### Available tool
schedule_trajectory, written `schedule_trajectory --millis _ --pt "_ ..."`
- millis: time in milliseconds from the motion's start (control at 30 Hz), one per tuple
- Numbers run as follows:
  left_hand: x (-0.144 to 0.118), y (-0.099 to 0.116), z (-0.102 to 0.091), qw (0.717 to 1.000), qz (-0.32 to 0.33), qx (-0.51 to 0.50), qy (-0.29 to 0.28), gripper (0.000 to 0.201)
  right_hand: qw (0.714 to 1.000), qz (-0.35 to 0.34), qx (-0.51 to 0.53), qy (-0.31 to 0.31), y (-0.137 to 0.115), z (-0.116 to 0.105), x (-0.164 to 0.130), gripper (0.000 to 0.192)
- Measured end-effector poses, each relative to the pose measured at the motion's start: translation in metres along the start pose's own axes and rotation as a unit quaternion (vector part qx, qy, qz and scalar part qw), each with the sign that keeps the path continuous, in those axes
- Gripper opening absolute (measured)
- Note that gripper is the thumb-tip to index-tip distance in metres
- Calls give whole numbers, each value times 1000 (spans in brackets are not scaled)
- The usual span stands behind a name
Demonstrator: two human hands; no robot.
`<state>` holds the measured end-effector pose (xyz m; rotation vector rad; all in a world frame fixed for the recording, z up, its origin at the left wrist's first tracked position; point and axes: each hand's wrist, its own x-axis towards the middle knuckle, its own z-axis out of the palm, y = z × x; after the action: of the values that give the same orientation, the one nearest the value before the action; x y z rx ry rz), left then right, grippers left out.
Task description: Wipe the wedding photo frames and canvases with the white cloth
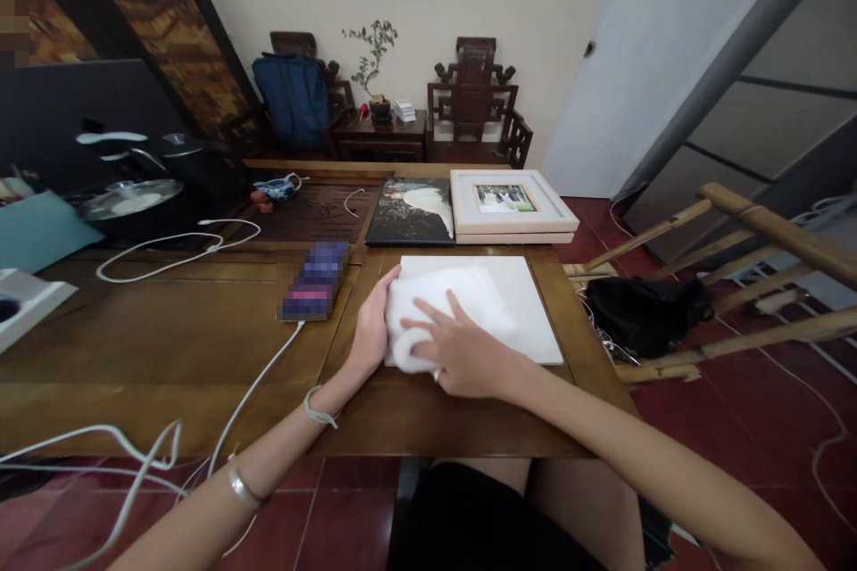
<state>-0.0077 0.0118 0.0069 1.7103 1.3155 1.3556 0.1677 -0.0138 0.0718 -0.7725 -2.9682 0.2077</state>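
- The room has cream walls, a red tiled floor [348,508] and dark carved chairs [474,103] against the far wall.
- A long wooden table [167,330] fills the foreground, its near edge just before the person.
- A white board [522,294] lies flat near the table's right edge, its long axis running from near edge to far.
- A stacked white picture frame [512,201] and a dark photo print [411,210] sit beyond it, at the far edge.
- A white cloth [445,303], bunched, rests on the board's near-left corner, stretched roughly left to right.
- The right hand [465,357] presses flat on the cloth, fingers spread.
- The left hand [371,326] cups the cloth's left end, fingers curled round it.
- A phone [314,281] lies left of the board.
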Motion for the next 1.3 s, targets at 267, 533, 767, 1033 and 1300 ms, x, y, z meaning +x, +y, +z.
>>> schedule_trajectory --millis 267,533,767,1033,1300 --pt "-7 2 15 985 63 132 -90 42 997 25 53 -51 -2 -28 -53 28" --pt "-9 -7 16 968 121 200 -93 39 977 208 35 37 61 -25 7 26" --pt "-6 -5 14 962 140 217 -94 36 981 175 88 14 67 -27 81 27" --pt "-8 -6 15 963 133 216 -95 38 969 219 109 21 101 -39 35 33" --pt "-9 -5 16 964 127 215 -88 37 947 304 85 63 106 -26 -69 32"
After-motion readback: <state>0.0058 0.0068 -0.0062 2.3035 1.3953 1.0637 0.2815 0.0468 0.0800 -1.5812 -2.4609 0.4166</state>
